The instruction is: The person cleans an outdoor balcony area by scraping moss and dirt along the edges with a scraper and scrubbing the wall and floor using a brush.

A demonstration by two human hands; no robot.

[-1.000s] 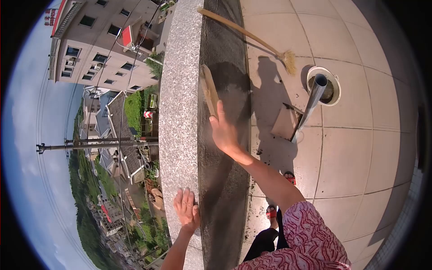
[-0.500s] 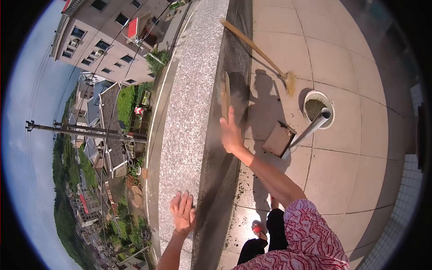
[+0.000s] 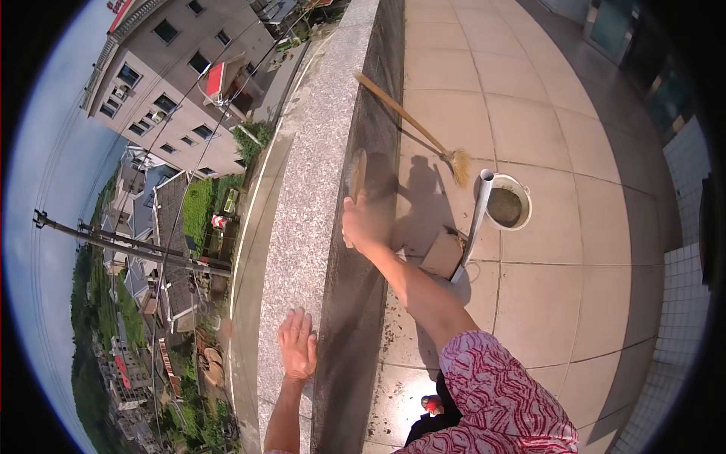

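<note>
My left hand (image 3: 297, 344) lies flat with fingers stretched out on the speckled granite top (image 3: 306, 219) of a low wall. Farther along, my right hand (image 3: 364, 225) is wrapped round the handle of a wooden brush (image 3: 358, 170). The brush is against the upper part of the wall's dark inner face (image 3: 349, 310), just below the granite edge. Motion blurs it, and its bristles are hard to make out. Shadows of the hand and brush fall on the wall beside them.
A straw broom (image 3: 412, 121) leans against the wall ahead. On the tiled floor (image 3: 533, 303) stand a white bucket (image 3: 527, 218) with grey-brown contents and a dustpan (image 3: 444, 253) with a pale tubular handle (image 3: 476, 216). Dirt crumbs lie along the wall's foot. Beyond the wall, a road lies lower down.
My right hand and the brush have shifted slightly back along the wall towards me. My left hand stays flat on the granite. The whole view has turned somewhat.
</note>
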